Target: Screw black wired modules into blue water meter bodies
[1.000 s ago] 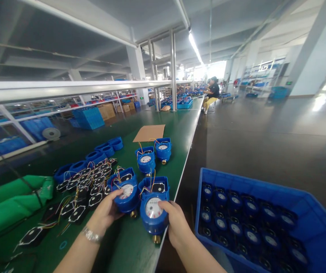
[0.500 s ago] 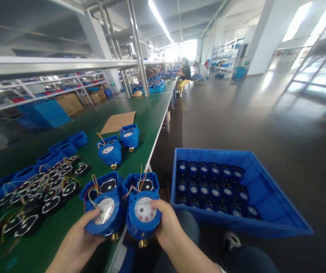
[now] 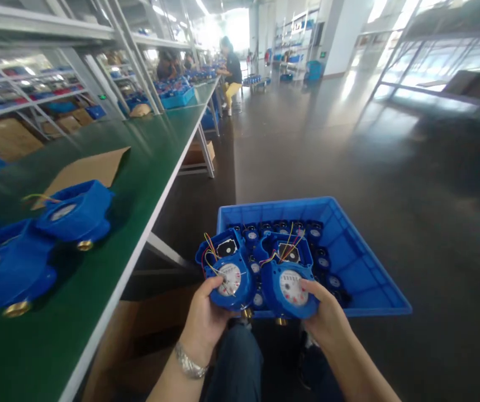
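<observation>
Evidently both our hands are full just below the centre of the frame: our left hand (image 3: 206, 321) grips one blue meter (image 3: 229, 262), thumb on its white dial (image 3: 232, 279), and our right hand (image 3: 329, 310) holds a second meter (image 3: 285, 279) right beside it in the same way. Behind them we see a blue crate (image 3: 361, 251) with rows of smaller-looking meters (image 3: 322, 261) inside, while at the left more meters (image 3: 78, 211) rest on a green bench (image 3: 151, 145) near a cardboard sheet (image 3: 91, 169).

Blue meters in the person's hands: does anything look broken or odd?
No obvious damage shows, but loose coloured wires poke out of both the meter in the left hand and the other meter in the right hand, which looks untidy.
</observation>
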The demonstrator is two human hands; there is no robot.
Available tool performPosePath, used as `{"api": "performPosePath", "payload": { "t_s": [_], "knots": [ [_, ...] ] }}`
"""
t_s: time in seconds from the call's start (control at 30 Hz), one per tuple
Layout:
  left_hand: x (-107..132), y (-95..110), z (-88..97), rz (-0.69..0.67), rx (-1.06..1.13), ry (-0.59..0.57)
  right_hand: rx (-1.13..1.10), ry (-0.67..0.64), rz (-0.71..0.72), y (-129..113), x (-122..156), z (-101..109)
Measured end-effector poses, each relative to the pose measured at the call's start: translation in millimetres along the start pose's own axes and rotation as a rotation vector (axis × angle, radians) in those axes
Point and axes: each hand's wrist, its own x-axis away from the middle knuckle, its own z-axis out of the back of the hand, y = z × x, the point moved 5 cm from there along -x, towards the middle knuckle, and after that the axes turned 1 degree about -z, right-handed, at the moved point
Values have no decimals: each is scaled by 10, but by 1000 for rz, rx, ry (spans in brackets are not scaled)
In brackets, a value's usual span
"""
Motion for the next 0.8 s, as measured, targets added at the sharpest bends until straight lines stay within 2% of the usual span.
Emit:
{"api": "performPosePath", "payload": {
  "t_s": [0.07, 0.17, 0.27, 0.37, 0.47, 0.6, 0.7, 0.8],
  "knots": [
    [-503, -268, 95, 70, -48, 41, 12, 29, -38, 19, -422, 283],
    [-1267, -651, 361, 160, -124, 136, 27, 77, -108, 176, -1132, 667],
    [-2000, -965, 654, 234, -167, 220, 59, 107, -184, 443, -1873, 975],
    [-2681, -1171, 914, 255, -196, 287, 101, 129, -259, 761, -2574, 1200],
    [-3299, -1299, 1109, 230, -219, 324, 133, 146, -307, 1067, -3199, 1335],
    [-3981, -1420, 1267, 190, -239, 339, 144, 164, -305, 1366, -3893, 1383],
    [-4358, -1475, 1354, 193, -243, 357, 146, 157, -296, 1502, -4293, 1375],
    [-4618, -1472, 1445, 180, -230, 377, 158, 131, -298, 1612, -4554, 1394]
  ]
}}
